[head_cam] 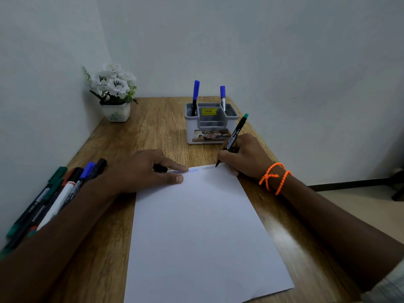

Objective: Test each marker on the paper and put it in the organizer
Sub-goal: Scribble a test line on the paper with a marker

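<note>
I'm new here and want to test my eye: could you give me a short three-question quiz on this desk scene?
1. True or false: the grey plastic organizer already holds two blue-capped markers.
2. What is the right hand doing with the black green-ended marker?
A. Capping it
B. Drawing a zigzag on the white paper sheet
C. Dropping it in the organizer
3. Fill in: the left hand rests on the paper's far ____ corner.

Key:
1. True, one at each side.
2. B, its tip touches the paper's far edge.
3. Left; a small black piece shows under its fingers.
</note>
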